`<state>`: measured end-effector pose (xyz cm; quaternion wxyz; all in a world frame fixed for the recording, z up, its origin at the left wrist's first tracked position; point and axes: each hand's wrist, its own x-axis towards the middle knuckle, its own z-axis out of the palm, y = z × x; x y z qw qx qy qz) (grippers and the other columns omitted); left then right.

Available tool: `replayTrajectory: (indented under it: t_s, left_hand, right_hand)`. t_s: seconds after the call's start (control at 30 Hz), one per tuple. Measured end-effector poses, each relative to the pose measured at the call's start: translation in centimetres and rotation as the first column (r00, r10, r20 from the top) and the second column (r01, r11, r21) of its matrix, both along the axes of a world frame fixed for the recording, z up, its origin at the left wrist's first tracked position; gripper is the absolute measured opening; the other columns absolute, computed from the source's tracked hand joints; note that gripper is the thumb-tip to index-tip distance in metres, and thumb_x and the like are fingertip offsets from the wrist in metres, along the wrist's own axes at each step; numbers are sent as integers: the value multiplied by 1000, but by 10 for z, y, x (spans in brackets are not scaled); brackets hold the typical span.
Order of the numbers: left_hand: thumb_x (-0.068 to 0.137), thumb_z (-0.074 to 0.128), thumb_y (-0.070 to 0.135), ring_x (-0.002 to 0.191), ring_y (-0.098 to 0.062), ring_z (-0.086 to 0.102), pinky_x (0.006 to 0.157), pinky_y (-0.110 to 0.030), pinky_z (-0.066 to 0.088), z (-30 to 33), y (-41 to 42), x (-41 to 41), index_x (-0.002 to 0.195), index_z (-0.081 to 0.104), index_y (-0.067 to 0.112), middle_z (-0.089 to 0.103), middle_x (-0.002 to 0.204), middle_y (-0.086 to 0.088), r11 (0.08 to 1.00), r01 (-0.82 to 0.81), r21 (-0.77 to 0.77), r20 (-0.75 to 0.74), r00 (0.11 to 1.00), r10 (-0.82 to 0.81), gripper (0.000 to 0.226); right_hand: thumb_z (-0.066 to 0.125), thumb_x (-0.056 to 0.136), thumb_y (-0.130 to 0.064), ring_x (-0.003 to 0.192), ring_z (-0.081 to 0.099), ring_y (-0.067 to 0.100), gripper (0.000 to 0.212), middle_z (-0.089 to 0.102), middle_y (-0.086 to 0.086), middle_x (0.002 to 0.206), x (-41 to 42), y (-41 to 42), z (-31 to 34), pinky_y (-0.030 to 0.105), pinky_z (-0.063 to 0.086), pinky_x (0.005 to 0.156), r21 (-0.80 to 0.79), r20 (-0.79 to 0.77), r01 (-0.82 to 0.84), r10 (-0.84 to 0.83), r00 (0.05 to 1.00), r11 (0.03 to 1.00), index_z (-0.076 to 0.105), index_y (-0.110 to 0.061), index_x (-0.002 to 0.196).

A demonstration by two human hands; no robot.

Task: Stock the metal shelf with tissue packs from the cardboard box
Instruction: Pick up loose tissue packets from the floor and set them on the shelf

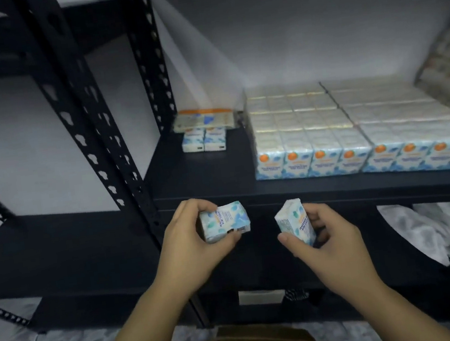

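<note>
The left hand [187, 245] is pinching one tissue pack [224, 221] and the right hand [331, 239] another [295, 222], both hovering just below the metal shelf [204, 173], whose bare stretch beside the two loose packs [203, 140] is lying up and ahead, nearer the left hand.

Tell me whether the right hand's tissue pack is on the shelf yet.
Not yet. The right hand grips its tissue pack in the air, below the shelf edge.

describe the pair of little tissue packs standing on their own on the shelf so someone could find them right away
On the black metal shelf, look left of the big block of packs, near the upright post. The two loose packs stand side by side before a flat wrapped bundle, apart from everything else.
</note>
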<state>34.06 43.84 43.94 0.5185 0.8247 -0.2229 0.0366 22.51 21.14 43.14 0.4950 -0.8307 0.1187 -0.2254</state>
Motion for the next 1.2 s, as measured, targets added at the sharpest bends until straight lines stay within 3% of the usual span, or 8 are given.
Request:
replayTrajectory:
  t_s: [0.27,0.37,0.5,0.7,0.83,0.97,1.1,1.2]
  left_hand:
    - [73,92,39,102,0,59,80,-12,51,31,-2,41,108,68,36,52,112,17,997,-43,64,128,991,35,42]
    - [76,89,39,101,6,53,76,-3,41,35,0,58,113,64,32,48,112,18,980,-100,172,196,978,65,45]
    - [82,84,46,95,0,55,74,-10,40,21,3,73,114,63,30,45,115,19,936,-155,316,222,971,86,42]
    - [84,81,41,110,-3,55,86,-26,53,1,12,76,123,62,31,44,130,19,921,-134,365,223,973,54,44]
    - [86,79,26,111,-2,56,88,-21,53,-3,19,77,129,65,31,43,124,24,940,-100,325,211,977,31,45]
    - [85,81,33,106,4,56,86,-6,42,7,22,78,126,69,28,48,113,22,966,-86,245,251,968,22,43]
    - [83,81,44,103,0,59,81,-10,46,22,20,76,120,65,29,54,110,21,981,-84,175,288,957,30,43]
    - [80,86,44,105,-2,64,86,-18,51,26,17,77,121,59,32,61,112,18,997,-65,45,170,984,56,50]
  right_hand:
    - [79,84,-48,107,61,2,55,58,-24,113,52,7,34,21,50,84,-192,86,-33,50,995,981,62,-36,135]
    - [79,84,-48,103,58,0,44,57,-22,111,81,12,42,26,51,80,-284,79,-9,33,996,959,56,-36,120]
    - [77,87,-47,97,51,8,35,52,-16,102,112,20,31,29,47,77,-486,18,18,-11,1000,874,48,-35,102]
    - [79,87,-42,127,50,15,34,57,-5,129,120,22,-4,32,50,99,-542,55,24,7,998,840,72,-19,111]
    - [80,84,-35,120,47,17,41,51,-6,122,117,23,-6,44,52,98,-574,90,54,-3,996,817,74,-19,121]
    - [83,79,-43,116,49,20,52,56,-7,119,121,30,8,41,45,102,-663,122,47,46,991,747,71,-25,126]
    - [74,85,-52,110,47,13,43,61,-17,108,134,39,29,36,42,97,-668,94,-79,190,977,740,73,-31,122]
    - [65,89,-55,105,43,7,35,62,-24,100,145,43,35,38,42,94,-591,30,-151,208,978,792,74,-35,116]
